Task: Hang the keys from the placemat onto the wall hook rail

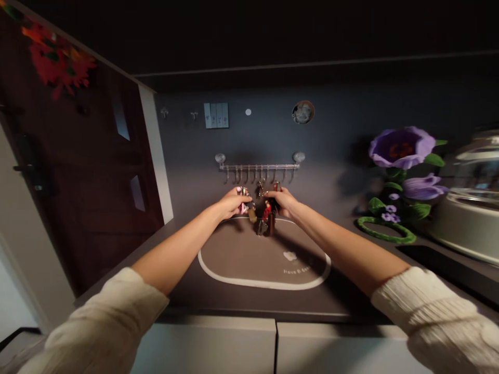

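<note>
My left hand (231, 202) is closed on a keychain (243, 208) with pink and metal parts, just below a clear hook rail (259, 167) on the dark wall. A tan pendant (252, 215) dangles beside its fingertips. My right hand (286, 201) is closed around another keychain (272, 223), which hangs down with a red figure and a dark brown strap. Between the hands a small metal bunch (261, 188), seemingly keys, hangs at the rail. Beneath both hands lies a brown mat (249, 259) with a white border.
Purple artificial flowers (401, 148) on a green ring base and a glass-topped cream appliance (468, 223) stand at the right. A switch panel (216, 115), small hooks (194, 115) and a round hole (303, 112) are on the wall. A dark door (89, 192) is at left.
</note>
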Action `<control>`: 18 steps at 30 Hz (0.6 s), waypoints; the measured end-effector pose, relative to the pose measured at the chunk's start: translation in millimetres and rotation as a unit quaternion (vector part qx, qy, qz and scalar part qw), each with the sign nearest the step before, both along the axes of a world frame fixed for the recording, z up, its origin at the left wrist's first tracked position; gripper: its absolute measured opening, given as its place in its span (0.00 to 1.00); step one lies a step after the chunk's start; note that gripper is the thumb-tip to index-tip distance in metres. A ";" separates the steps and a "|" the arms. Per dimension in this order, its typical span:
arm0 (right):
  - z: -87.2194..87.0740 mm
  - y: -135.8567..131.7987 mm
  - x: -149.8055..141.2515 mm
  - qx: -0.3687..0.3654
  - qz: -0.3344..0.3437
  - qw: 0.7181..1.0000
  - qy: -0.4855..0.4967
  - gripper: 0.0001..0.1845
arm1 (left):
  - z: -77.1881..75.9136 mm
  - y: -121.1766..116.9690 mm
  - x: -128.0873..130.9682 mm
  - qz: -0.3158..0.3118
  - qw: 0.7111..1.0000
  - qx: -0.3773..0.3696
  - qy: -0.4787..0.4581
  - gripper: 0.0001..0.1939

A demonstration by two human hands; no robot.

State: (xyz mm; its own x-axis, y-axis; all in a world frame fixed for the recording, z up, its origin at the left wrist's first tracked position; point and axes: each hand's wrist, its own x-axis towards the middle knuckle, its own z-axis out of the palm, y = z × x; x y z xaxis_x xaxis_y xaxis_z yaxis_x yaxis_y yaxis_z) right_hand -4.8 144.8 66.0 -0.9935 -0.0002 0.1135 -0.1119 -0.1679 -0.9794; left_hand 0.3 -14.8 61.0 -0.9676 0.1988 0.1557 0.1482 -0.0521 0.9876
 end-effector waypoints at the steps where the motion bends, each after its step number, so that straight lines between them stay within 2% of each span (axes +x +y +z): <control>1: -7.2 2.7 3.4 0.034 0.012 0.999 -0.006 0.21 | -9.6 -3.4 2.2 0.002 0.999 -0.046 0.005 0.16; 5: -22.9 13.2 15.0 0.208 0.055 0.977 -0.012 0.24 | -37.1 -19.0 10.7 0.025 0.972 -0.228 0.049 0.19; 8: -19.4 18.9 19.5 0.357 0.118 0.926 -0.022 0.21 | -43.3 -30.8 19.0 0.001 0.941 -0.329 0.080 0.21; 10: -12.6 19.7 17.4 0.436 0.133 0.890 -0.006 0.18 | -43.5 -37.9 24.3 -0.011 0.917 -0.384 0.107 0.24; 11: -9.1 18.9 14.0 0.465 0.115 0.878 0.014 0.17 | -43.7 -41.1 26.4 -0.008 0.906 -0.406 0.122 0.26; 13: -3.9 14.1 2.0 0.486 0.016 0.872 0.062 0.18 | -46.1 -47.0 29.1 0.003 0.888 -0.434 0.152 0.32; 16: -3.7 0.0 -25.1 0.426 -0.138 0.889 0.097 0.26 | -54.8 -54.5 29.2 -0.008 0.873 -0.454 0.177 0.46; 18: -7.1 -11.7 -43.1 0.390 -0.184 0.897 0.102 0.23 | -61.7 -58.8 27.4 -0.026 0.864 -0.468 0.186 0.50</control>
State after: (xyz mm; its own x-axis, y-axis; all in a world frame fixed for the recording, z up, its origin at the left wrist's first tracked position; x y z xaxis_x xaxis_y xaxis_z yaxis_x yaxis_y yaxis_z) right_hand -47.9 133.2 58.9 -0.9016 0.1651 0.3998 -0.2088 0.6434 -0.7365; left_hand 27.7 -73.6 -0.7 -0.8712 0.4475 0.2020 0.4858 0.7265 0.4860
